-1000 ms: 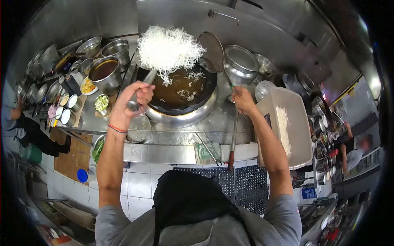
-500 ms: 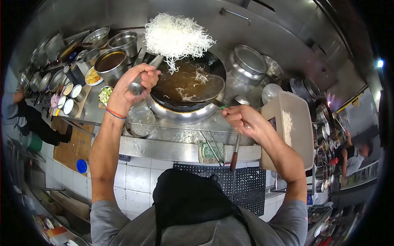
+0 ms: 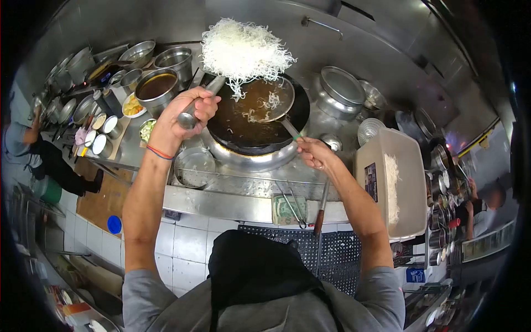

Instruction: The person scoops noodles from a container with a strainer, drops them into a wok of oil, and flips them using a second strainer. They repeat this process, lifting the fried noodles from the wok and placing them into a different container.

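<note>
Steel counter (image 3: pixel 249 202) bears wok (image 3: pixel 257 124); left hand (image 3: pixel 185 113) grips strainer handle (image 3: pixel 202 102), right hand (image 3: pixel 312 154) ladle (image 3: pixel 276 105).

Bright overhead light glares off the steel backsplash (image 3: pixel 359 61), while heavy fisheye distortion bends and darkens the edges, leaving the far corners black, dim and blurred

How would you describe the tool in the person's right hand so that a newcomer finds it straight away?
Start at the big dark wok sunk into the steel counter, filled with brown liquid. The right hand at its near right rim holds a long handle running up to a flat round skimmer over the liquid. Unlike the left hand's strainer, heaped with white noodles, it carries only a few strands.
</note>
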The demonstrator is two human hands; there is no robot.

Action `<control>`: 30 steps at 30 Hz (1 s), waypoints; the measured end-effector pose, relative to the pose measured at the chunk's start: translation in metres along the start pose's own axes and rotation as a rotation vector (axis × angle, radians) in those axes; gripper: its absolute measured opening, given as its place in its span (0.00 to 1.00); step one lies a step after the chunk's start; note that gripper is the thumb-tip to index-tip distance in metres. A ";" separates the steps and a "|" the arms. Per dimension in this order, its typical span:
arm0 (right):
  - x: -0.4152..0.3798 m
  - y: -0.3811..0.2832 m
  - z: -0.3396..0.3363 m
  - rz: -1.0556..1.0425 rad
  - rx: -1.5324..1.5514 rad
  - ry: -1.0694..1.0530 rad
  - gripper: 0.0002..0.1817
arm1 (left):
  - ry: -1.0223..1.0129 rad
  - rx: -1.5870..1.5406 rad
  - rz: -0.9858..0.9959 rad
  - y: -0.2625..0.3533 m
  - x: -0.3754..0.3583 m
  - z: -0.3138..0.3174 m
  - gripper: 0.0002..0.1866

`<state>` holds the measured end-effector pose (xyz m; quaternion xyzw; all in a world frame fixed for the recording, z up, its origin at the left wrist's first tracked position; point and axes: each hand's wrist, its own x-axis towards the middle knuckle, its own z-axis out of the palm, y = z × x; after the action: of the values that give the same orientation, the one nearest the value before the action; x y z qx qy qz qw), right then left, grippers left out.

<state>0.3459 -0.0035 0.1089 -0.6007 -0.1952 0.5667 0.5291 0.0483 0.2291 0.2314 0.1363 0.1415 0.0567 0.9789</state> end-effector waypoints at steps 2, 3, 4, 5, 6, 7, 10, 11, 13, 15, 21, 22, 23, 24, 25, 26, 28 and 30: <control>-0.004 -0.003 -0.013 0.016 -0.074 0.043 0.05 | 0.078 -0.009 0.053 -0.002 -0.003 0.002 0.16; 0.002 -0.002 -0.031 0.049 -0.103 -0.008 0.04 | 0.083 -0.016 0.062 -0.003 -0.004 0.002 0.16; -0.001 -0.007 -0.038 0.058 -0.109 -0.018 0.04 | 0.088 -0.005 0.063 -0.002 -0.004 0.001 0.16; -0.007 -0.012 -0.041 0.068 -0.168 -0.034 0.06 | 0.094 0.006 0.063 -0.003 -0.006 -0.001 0.15; -0.012 -0.018 -0.042 0.076 -0.225 -0.049 0.08 | 0.101 -0.001 0.070 -0.003 -0.007 -0.003 0.15; -0.018 -0.025 -0.042 0.085 -0.237 -0.063 0.08 | 0.095 -0.009 0.067 -0.003 -0.009 -0.006 0.15; -0.039 -0.032 -0.045 0.142 -0.257 -0.122 0.12 | 0.080 -0.017 0.061 -0.005 -0.010 -0.008 0.15; -0.041 -0.030 -0.045 0.162 -0.239 -0.137 0.12 | 0.082 -0.006 0.067 -0.006 -0.010 -0.008 0.16; -0.045 -0.027 -0.041 0.180 -0.221 -0.152 0.13 | 0.085 0.007 0.074 -0.005 -0.011 -0.009 0.16; -0.049 -0.024 -0.030 0.206 -0.142 -0.179 0.14 | 0.089 0.009 0.060 -0.003 -0.008 -0.010 0.15; -0.048 -0.011 -0.007 0.174 0.005 -0.263 0.17 | 0.104 0.029 0.084 -0.005 -0.010 -0.005 0.14; -0.047 -0.009 -0.005 0.150 0.027 -0.286 0.17 | 0.105 0.037 0.079 -0.005 -0.010 -0.004 0.14; -0.048 -0.006 -0.001 0.143 0.033 -0.284 0.17 | 0.102 0.031 0.076 -0.005 -0.010 -0.004 0.15; -0.049 -0.004 0.004 0.143 0.066 -0.271 0.16 | 0.099 0.024 0.074 -0.004 -0.010 -0.004 0.15; -0.052 -0.002 0.009 0.146 0.098 -0.258 0.15 | 0.072 0.005 0.050 -0.002 -0.009 -0.008 0.16; -0.056 0.001 0.011 0.141 0.103 -0.255 0.15 | 0.071 0.010 0.046 0.000 -0.009 -0.011 0.16; -0.067 0.007 0.014 0.145 0.206 -0.263 0.14 | 0.003 0.013 0.026 0.000 -0.010 -0.016 0.12; -0.081 0.012 0.013 0.131 0.208 -0.241 0.13 | 0.000 -0.002 0.021 -0.003 -0.014 -0.022 0.13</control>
<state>0.3070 -0.0701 0.1396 -0.4817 -0.1580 0.6852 0.5230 0.0289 0.2299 0.2141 0.1368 0.1400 0.0670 0.9784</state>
